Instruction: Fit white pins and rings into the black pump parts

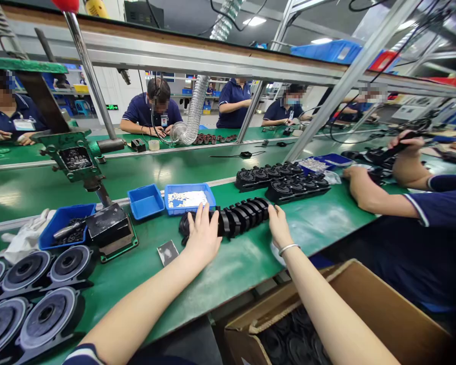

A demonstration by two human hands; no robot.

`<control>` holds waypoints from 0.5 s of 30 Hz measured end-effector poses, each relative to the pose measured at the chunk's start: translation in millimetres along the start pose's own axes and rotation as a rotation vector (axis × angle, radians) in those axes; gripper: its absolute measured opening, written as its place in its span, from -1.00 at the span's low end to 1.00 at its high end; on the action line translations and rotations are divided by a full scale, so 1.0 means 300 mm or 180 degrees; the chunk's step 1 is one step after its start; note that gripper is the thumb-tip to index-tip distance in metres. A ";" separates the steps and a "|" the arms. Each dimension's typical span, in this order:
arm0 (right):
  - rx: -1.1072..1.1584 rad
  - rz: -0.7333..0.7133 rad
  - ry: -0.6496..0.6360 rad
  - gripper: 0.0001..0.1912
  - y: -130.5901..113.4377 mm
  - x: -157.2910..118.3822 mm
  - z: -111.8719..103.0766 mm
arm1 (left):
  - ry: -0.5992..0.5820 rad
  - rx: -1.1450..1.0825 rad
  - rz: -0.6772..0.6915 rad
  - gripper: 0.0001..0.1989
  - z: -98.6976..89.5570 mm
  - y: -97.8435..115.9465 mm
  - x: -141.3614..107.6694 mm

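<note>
Row of black parts (pixel 245 217) on the green worktop (pixel 231 268), in relation to the blue tray of small pale pieces (pixel 175 210). The row begins just in front of the tray; its long axis runs rightward from there, angled slightly away from the wearer, between the two hands. Left hand (pixel 203 235), in front of the tray: fingers spread, laid over the row's near-left end. Right hand (pixel 280 225), right of the tray: fingers bunched against the opposite end; whether they grip cannot be told.
</note>
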State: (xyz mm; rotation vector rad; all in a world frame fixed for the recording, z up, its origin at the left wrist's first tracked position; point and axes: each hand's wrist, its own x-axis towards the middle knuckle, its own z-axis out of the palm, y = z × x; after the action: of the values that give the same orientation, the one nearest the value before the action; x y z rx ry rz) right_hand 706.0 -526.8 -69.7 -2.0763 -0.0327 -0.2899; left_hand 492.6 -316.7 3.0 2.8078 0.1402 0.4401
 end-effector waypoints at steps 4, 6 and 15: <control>-0.0098 -0.0576 0.0387 -0.35 -0.118 -0.036 -0.043 | 0.0034 0.0015 -0.0142 -0.36 -0.077 -0.098 -0.109; -0.0180 -0.1494 0.0482 -0.48 -0.239 -0.068 -0.038 | -0.0010 0.0113 -0.0337 -0.40 -0.106 -0.160 -0.137; -0.1875 -0.2602 -0.2899 -0.95 -0.674 -0.147 0.368 | -0.0412 0.0824 -0.0723 -0.69 -0.176 -0.329 0.121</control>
State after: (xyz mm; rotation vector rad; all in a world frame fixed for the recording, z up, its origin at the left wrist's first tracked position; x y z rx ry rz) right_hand 655.6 -326.3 41.0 -2.5049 -1.5118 0.2241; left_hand 505.6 -203.1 31.6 3.0118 0.5156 0.1980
